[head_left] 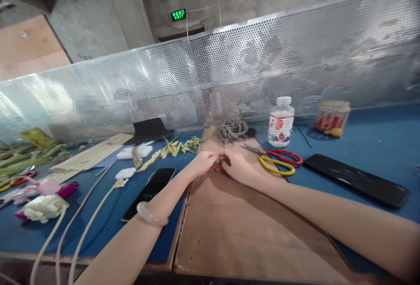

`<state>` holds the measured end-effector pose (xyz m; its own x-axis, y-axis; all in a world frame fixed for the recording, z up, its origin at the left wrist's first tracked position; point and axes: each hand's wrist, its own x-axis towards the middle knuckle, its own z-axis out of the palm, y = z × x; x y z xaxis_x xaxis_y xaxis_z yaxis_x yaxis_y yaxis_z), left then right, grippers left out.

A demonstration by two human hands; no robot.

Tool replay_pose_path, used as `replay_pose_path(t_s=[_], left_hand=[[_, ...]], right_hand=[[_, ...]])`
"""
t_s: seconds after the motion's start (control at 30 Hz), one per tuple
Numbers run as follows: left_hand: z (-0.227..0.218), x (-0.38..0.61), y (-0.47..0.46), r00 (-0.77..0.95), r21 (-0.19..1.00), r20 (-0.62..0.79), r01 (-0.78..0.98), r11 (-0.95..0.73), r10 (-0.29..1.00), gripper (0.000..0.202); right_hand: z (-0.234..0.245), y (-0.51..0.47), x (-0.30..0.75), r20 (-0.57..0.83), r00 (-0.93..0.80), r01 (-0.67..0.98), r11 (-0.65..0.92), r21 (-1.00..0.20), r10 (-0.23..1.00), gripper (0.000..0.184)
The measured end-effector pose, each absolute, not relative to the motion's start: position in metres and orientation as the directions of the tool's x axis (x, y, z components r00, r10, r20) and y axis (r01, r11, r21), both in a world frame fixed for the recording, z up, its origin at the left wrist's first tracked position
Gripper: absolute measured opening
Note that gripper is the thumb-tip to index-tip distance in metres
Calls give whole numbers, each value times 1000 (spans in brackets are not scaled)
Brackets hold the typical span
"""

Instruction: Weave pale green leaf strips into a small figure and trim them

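My left hand (205, 163) and my right hand (234, 167) meet over the bare wooden strip (236, 223) of the table. Their fingers are closed together in a pinch on something small and pale, mostly hidden, whose kind I cannot make out. A pale bangle sits on my left wrist. Just beyond the hands lies a loose bundle of grey cord (232, 131). To the right of my right hand rest scissors (278, 160) with one red and one yellow handle loop. Pale green braided strips (172, 147) lie to the left of my left hand.
A black phone (149, 193) and white charging blocks (125, 173) with cables are on the left. A labelled plastic bottle (281, 123), a jar (333, 116) and a long black tray-like object (356, 180) stand or lie right. A perforated metal screen (157, 75) borders the back.
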<state>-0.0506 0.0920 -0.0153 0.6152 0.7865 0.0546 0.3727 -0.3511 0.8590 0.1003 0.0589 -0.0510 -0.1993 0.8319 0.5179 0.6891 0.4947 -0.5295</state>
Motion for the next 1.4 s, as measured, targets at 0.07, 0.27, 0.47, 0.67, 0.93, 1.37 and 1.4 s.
replay_pose_path(t_s=[0.07,0.27,0.47,0.67,0.93,1.37,1.4], left_hand=[[-14,-50,91,623,867,61,355,-351,780,37],[-10,-48,87,624,877,58,341,-339,779,35],[-13,-49,88,637,889,61,315,-332,768,36],[-15,-50,92,607,907,29,317,-276,794,34],[-15,-47,90,583,941,31,256,-221,812,28],[-13,-50,91,562,831,136,384,-403,816,38],[-13,-50,92,567,832,137,379,-405,812,37]], right_hand=[[-51,58,101,516,-199,693,492,-527,833,13],[-49,57,101,513,-196,708,483,-516,835,12],[-48,56,99,508,-185,717,469,-516,841,11],[-47,56,99,507,-159,727,448,-521,847,17],[-42,55,99,500,-135,754,416,-509,855,19],[-43,51,99,510,-149,750,433,-500,847,21],[-43,51,99,508,-147,748,431,-504,849,21]])
